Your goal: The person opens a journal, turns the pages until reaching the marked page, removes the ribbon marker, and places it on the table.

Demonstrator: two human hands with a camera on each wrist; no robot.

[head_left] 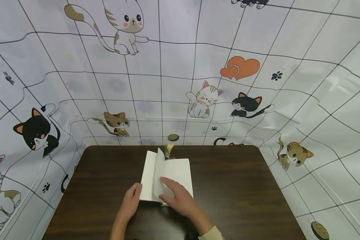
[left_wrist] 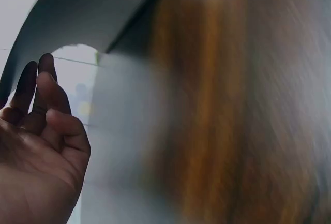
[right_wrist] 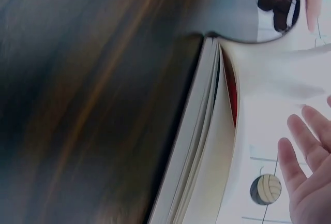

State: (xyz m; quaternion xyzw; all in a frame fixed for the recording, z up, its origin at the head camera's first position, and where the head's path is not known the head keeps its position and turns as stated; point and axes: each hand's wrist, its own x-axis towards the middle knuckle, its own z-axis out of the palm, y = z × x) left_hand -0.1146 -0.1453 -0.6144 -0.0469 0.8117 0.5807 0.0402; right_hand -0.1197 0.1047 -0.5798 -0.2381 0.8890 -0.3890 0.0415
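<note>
An open notebook (head_left: 180, 170) with blank-looking pages lies near the middle of the dark table, one leaf (head_left: 159, 171) standing partly raised. My left hand (head_left: 131, 200) grips the left cover at its outer edge, thumb on top. In the left wrist view the dark cover (left_wrist: 88, 14) bends up above my fingers. My right hand (head_left: 181, 200) is over the lower right page beside the raised leaf, fingers fairly straight. Whether it touches the paper cannot be told. The right wrist view shows the page stack (right_wrist: 199, 151) and something red (right_wrist: 230, 92) between leaves.
A yellow-green tuft (head_left: 169, 150) sticks out behind the notebook's top edge. The dark wooden table (head_left: 234, 186) reaches to a white cloth (head_left: 174, 83) with grid lines and cartoon cats, which stands around its back and sides. A dark object (head_left: 192, 234) shows under the right forearm.
</note>
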